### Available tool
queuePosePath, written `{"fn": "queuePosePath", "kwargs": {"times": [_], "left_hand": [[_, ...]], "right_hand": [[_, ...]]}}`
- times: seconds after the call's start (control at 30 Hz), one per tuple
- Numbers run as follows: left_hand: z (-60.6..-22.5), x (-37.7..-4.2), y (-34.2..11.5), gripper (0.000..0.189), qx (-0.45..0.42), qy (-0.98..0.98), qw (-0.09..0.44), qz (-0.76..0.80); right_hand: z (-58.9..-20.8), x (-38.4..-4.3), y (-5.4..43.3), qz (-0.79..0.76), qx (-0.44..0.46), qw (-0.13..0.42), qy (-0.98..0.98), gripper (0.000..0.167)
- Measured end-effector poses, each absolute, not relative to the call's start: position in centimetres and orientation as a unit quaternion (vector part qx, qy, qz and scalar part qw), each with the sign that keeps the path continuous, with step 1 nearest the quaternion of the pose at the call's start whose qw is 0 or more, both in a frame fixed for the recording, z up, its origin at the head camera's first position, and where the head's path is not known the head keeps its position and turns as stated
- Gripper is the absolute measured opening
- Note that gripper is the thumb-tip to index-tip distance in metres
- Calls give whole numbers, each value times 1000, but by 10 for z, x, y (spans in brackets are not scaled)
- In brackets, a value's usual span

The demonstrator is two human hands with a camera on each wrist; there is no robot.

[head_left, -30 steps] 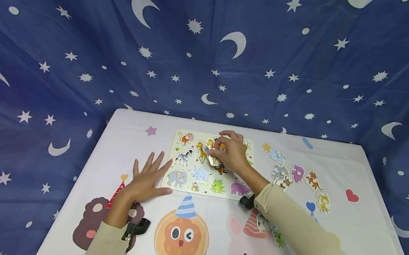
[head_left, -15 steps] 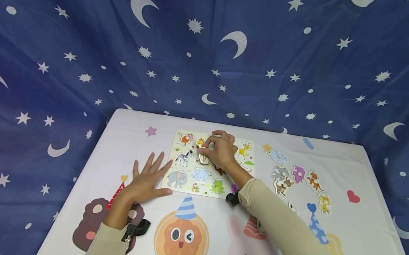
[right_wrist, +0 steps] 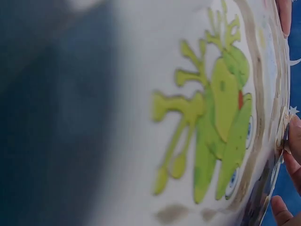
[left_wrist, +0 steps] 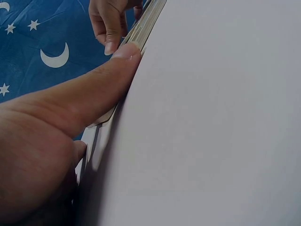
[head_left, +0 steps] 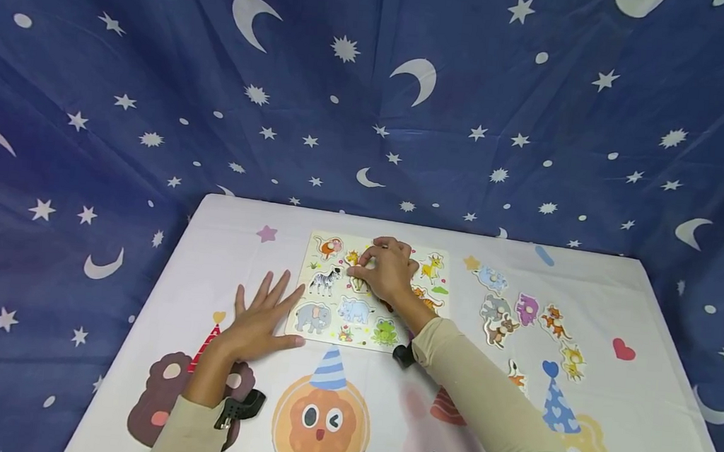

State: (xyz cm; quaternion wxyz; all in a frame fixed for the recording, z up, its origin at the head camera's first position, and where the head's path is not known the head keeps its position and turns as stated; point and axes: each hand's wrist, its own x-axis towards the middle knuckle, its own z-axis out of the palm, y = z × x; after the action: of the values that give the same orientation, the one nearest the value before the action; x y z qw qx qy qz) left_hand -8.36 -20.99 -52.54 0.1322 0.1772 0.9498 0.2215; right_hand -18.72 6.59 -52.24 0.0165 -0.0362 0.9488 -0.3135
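Note:
A wooden animal puzzle board (head_left: 293, 323) lies flat on the table. My right hand (head_left: 390, 271) is over its upper middle, thumb and fingers pinching a giraffe puzzle piece (head_left: 360, 286) against the giraffe picture there. The hand covers part of the piece. Spread wide, my left hand (head_left: 261, 324) rests at the board's lower left, index fingertip at the side edge. Its thumb (left_wrist: 94, 89) lies along the board's edge in the left wrist view. A frog picture (right_wrist: 225, 103) fills much of the right wrist view, with the right-hand fingers (right_wrist: 295, 136) at the far right.
Right of the board lie loose pieces, among them a light blue one (head_left: 492, 277), a grey elephant (head_left: 494, 307), a purple hippo (head_left: 526, 308) and a yellow animal (head_left: 573, 361). Another piece (head_left: 516, 374) lies beside the right sleeve. A starry blue curtain (head_left: 371, 113) stands behind the table.
My right hand has moved left across the board with the giraffe piece and lowered it onto the giraffe picture. The left hand has stayed in place.

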Motion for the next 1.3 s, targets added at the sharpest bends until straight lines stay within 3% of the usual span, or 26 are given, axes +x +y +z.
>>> {"fn": "queuePosePath", "kwargs": {"times": [0.57,1.0,1.3], "left_hand": [[-525,-82,-211,99,176,950,133,219],[-527,-82,-213,100,172,951,132,219],[-526,-84,-210,100,178,950,132,219]], "right_hand": [[-526,-185,67,-305,-53,18,951,27],[-509,-182,74,-281,-83,92,952,20],[-486,-174,108,-337,-111,96,930,24]]}}
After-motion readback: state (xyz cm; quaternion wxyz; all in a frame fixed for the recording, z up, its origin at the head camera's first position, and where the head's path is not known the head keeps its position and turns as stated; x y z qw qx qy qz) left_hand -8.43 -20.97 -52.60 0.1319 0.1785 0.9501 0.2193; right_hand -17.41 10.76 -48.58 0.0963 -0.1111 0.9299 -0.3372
